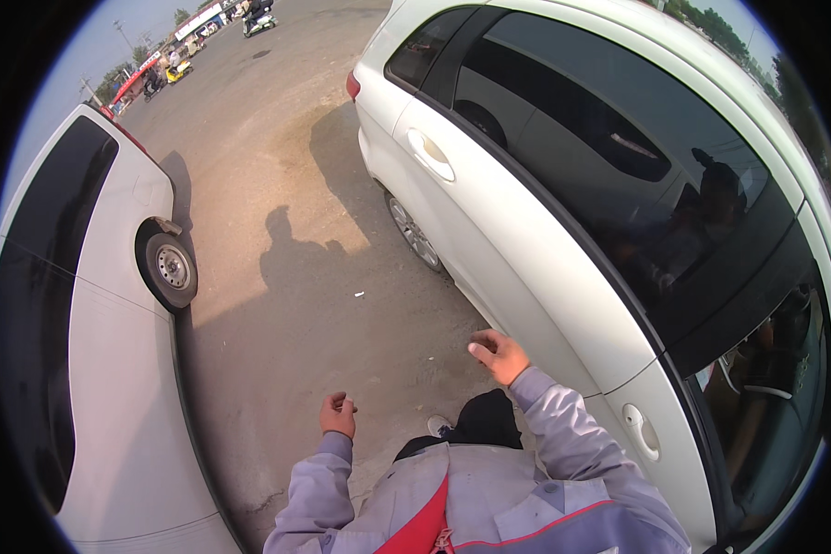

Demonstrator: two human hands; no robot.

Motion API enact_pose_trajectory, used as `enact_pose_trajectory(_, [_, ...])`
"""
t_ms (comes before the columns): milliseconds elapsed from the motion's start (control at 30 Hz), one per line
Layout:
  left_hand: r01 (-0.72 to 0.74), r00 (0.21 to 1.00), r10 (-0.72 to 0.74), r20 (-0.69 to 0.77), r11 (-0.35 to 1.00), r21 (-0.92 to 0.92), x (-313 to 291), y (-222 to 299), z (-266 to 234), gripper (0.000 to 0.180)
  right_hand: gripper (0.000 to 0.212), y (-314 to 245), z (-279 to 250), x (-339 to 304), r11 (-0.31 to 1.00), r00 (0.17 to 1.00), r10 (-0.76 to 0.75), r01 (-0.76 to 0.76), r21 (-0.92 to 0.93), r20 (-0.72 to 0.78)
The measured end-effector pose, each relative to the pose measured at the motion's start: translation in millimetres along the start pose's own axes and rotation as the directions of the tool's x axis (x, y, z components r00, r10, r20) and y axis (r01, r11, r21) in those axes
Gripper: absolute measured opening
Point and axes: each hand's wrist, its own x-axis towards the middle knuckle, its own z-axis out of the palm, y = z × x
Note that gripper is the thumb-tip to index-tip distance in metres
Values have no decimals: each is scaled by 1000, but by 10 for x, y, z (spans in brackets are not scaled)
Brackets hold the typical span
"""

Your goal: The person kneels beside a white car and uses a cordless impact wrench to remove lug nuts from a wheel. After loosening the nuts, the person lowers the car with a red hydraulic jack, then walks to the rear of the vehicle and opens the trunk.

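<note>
My left hand (338, 415) hangs in front of my body over the pavement, its fingers loosely bent and a little apart, with nothing seen in it. Farther forward and to the right, my right hand (499, 356) is held out beside the white car (563, 314). Its thumb and fingers curve with a gap between them, and I see nothing held there. This hand is nearest the lower part of the car's rear door; whether it touches the panel I cannot tell. Both forearms wear light grey-purple sleeves.
A white van (125, 388) stands along my left side, its wheel (169, 266) nearby. Car door handles (431, 155) and a car wheel (413, 231) are on the right. My shoe (439, 426) shows below. Riders on scooters (258, 20) are on the far road.
</note>
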Motion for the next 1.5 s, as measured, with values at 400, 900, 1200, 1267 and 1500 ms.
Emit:
enact_pose_trajectory(400, [-213,925,355,133,777,-592,3602,3051,385,27,35,-2018,1448,3958,950,924,-218,126,286,315])
enact_pose_trajectory(900, [-159,982,-7,-189,512,-844,8566,4381,-717,17,32,-4356,3782,8408,798,581,-467,601,35,667])
enact_pose_trajectory(1200, [-18,952,242,186,654,-757,11263,5991,-55,17,34,-4789,3291,10761,976,965,-166,190,-105,205])
enact_pose_trajectory(1267, [-31,933,281,226,685,-727,11818,6249,282,18,32,-4892,3119,11282,990,973,-142,139,31,184])
enact_pose_trajectory(1500, [69,929,174,328,786,-614,13538,7360,1196,25,28,-5851,2875,13107,857,836,-513,513,53,194])
